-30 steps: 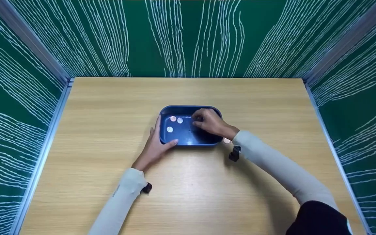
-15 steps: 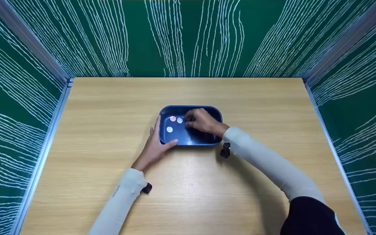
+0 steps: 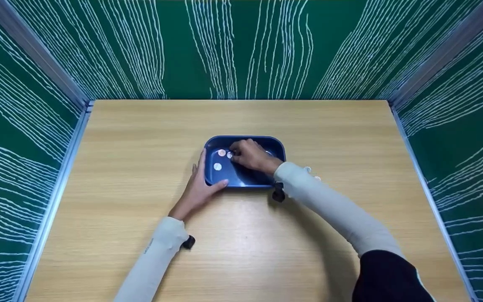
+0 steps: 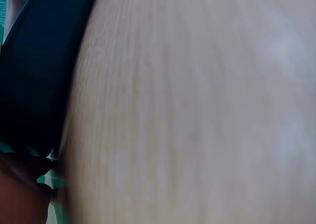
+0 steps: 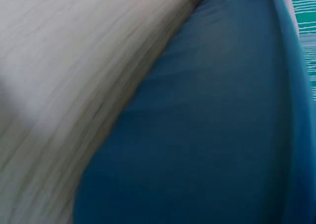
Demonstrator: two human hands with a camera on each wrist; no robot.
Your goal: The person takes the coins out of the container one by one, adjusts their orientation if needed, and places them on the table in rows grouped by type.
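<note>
Silvery coin (image 3: 229,154) just beside the right fingers (image 3: 236,145)

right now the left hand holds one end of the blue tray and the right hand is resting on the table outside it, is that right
Not quite: the head view shows the right hand inside the blue tray, not resting outside it. The left hand does hold one end.

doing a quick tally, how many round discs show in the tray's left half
3: a reddish disc toward the back, a partly covered disc by the right hand, and a pale disc closer to the front. That hand may hide more.
</note>
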